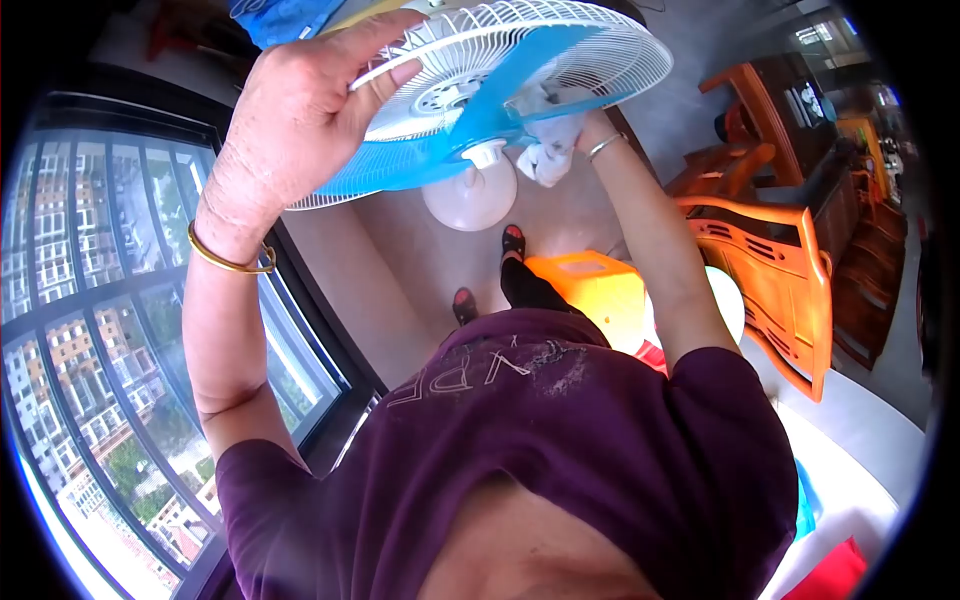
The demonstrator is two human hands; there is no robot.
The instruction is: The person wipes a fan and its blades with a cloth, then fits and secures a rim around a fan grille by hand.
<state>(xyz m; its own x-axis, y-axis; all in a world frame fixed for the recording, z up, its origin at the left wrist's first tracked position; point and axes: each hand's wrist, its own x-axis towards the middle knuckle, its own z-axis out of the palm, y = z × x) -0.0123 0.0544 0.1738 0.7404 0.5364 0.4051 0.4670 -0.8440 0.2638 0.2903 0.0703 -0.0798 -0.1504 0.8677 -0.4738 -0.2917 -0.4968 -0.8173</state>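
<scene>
A fan with a white wire cage stands before me, its blue blades [515, 85] uncovered on the near side. My left hand [310, 105] grips the cage rim [470, 45] at the upper left, thumb and fingers closed round it. On the right, my right hand [590, 135] is closed on a white cloth [550, 145] and holds it against a blue blade, beside the white hub [485, 153]. The cloth and the blade hide part of its fingers. Below the blades shows the round white fan base [470, 197].
A barred window [110, 300] is on the left. Orange containers [595, 290] stand on the floor by my feet [513, 240]. Wooden chairs [765, 280] are at the right. Blue fabric [285, 18] lies at the top left, and something red [830, 572] is at the lower right.
</scene>
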